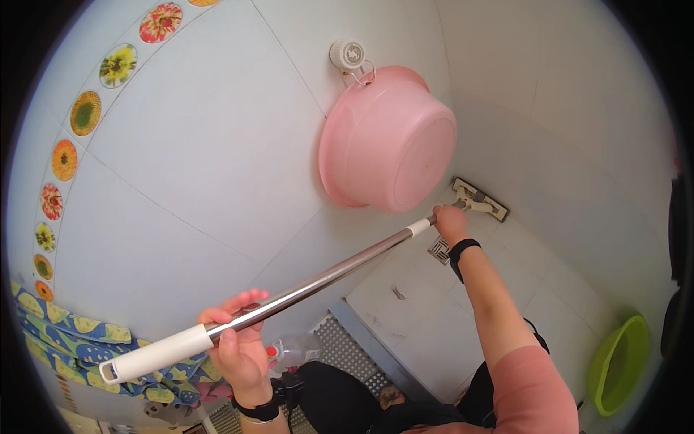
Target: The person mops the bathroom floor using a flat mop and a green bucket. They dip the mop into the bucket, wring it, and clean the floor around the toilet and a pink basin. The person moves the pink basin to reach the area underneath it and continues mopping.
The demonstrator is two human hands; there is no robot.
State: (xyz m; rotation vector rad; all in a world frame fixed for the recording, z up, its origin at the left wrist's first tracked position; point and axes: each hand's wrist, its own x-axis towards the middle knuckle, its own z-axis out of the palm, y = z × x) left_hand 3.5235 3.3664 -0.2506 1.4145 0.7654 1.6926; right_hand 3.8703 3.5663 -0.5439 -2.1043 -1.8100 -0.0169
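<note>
A mop (340,270) with a steel pole, a white end grip and a flat head slants across the view. My right hand (451,223) is wrapped round the pole low down, close to the head. The mop head (481,200) is at the corner where the walls and the tiled floor meet. My left hand (242,349) holds the pole just beside the white grip (159,354), with the thumb on one side and the fingers loosely on the other. Below my right hand, a square floor drain (439,250) shows.
A pink basin (390,141) hangs from a white wall hook (348,56). A green basin (620,365) leans at the right wall. On the left hangs a blue and yellow patterned cloth (79,343). A clear bottle (298,350) with a red cap stands near a raised sill (379,347).
</note>
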